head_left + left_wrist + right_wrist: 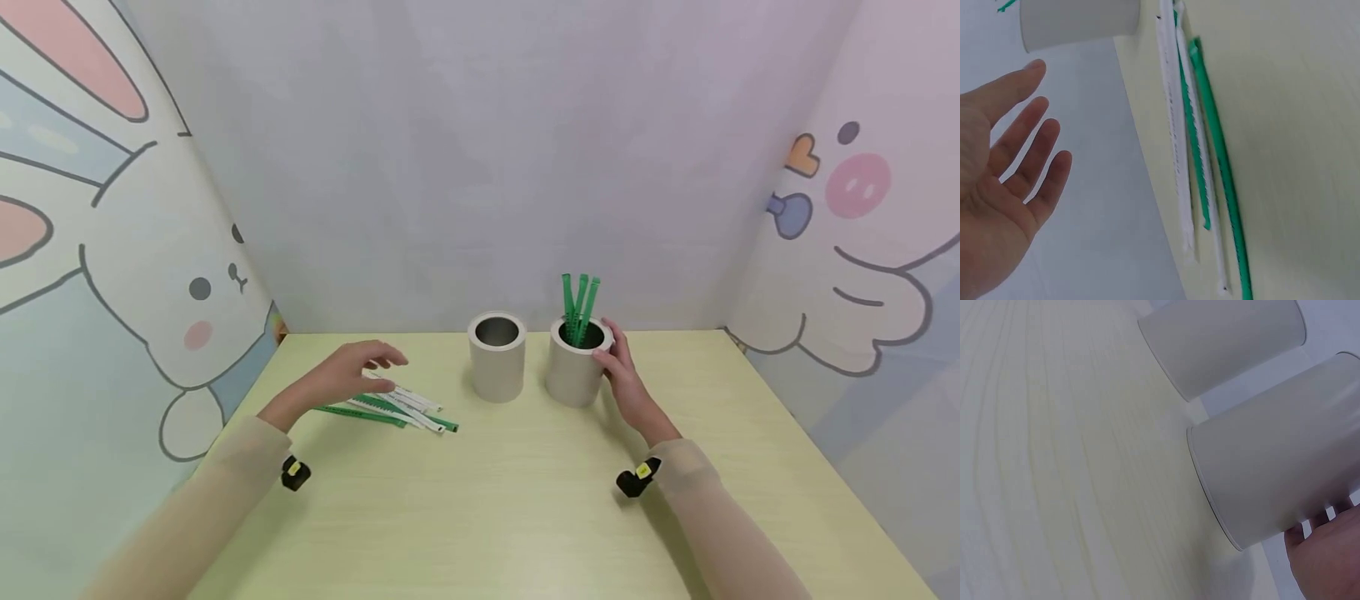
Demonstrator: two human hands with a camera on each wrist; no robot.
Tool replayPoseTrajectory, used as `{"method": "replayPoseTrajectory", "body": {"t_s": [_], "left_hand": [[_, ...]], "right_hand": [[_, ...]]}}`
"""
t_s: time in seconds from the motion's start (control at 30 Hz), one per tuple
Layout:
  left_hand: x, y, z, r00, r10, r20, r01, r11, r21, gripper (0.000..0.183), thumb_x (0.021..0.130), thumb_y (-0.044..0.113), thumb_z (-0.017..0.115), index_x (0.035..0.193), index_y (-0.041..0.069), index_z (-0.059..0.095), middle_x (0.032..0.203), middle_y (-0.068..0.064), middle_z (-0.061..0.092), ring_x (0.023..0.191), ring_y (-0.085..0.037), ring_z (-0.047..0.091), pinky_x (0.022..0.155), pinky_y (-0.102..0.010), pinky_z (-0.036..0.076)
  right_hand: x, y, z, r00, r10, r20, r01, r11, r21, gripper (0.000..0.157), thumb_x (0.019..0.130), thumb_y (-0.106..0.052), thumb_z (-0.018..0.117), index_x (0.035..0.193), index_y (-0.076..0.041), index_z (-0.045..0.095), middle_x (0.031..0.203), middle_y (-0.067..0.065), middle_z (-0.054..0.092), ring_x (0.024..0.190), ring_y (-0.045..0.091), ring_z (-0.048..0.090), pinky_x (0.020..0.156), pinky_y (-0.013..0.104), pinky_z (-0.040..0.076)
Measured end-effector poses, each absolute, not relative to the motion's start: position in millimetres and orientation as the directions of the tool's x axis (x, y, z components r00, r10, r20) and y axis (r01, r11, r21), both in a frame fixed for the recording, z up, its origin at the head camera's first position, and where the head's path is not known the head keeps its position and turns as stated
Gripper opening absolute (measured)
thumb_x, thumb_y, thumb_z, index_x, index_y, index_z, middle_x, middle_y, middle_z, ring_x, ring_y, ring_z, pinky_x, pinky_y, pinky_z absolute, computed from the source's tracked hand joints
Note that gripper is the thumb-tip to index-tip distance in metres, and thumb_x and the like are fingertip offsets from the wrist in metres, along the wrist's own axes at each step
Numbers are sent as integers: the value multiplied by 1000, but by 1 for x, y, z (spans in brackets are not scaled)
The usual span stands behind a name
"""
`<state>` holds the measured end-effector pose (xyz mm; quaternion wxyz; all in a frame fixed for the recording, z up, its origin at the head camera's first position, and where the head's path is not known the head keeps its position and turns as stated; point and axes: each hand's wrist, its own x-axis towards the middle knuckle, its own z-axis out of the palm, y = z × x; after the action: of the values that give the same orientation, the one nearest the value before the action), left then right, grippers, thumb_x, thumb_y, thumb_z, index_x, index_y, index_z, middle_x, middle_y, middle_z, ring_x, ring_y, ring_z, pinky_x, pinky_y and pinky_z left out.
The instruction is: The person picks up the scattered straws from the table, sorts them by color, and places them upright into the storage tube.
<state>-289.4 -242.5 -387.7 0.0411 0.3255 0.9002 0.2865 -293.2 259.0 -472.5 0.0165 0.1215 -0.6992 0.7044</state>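
Observation:
A pile of paper-wrapped drinking straws [408, 408], some in green wrappers and some in white, lies on the table's left side. My left hand [352, 372] hovers over the pile, fingers parted and bent a little, holding nothing; the left wrist view has the green straw [1219, 156] below it. On the right, a white cylindrical cup [576, 379] holds several green-wrapped straws [581, 304] standing up in it. My right hand [626, 383] grips this cup from its right side, thumb in front and fingers behind. The right wrist view shows the fingertips against the cup wall [1285, 456].
A second white cup [498, 367] stands just left of the gripped one, its dark inside showing. Both cups are on a pale wooden table [480, 500]. A pale curtain [480, 167] rises behind, with cartoon-printed panels at left and right.

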Motion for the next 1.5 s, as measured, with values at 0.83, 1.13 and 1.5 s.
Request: {"method": "replayPoseTrajectory", "body": {"t_s": [0.83,1.13,1.5], "left_hand": [[-291,-319,-444,-759,650,-33,586,705,399,23,92,9,84,112,16,76,110,3,74,99,-22,68,89,-43,58],[-292,-325,-454,-756,654,23,612,694,379,22,93,4,81,112,13,78,109,2,74,99,-19,68,90,-40,57],[-292,-329,-457,-750,660,38,621,683,386,15,97,4,77,104,16,78,100,4,73,89,-9,61,82,-33,53]], "right_hand": [[-290,258,-470,-969,-143,203,-202,-19,-979,66,114,-28,39,170,-25,5,177,13,8,163,31,2,128,66,1],[-292,257,-472,-971,-134,198,-197,-23,-980,66,114,-27,40,170,-25,6,177,12,8,163,31,3,128,66,2],[-294,258,-474,-972,-135,192,-192,-15,-981,66,113,-28,40,170,-26,6,177,12,9,163,30,4,129,65,2]]}}
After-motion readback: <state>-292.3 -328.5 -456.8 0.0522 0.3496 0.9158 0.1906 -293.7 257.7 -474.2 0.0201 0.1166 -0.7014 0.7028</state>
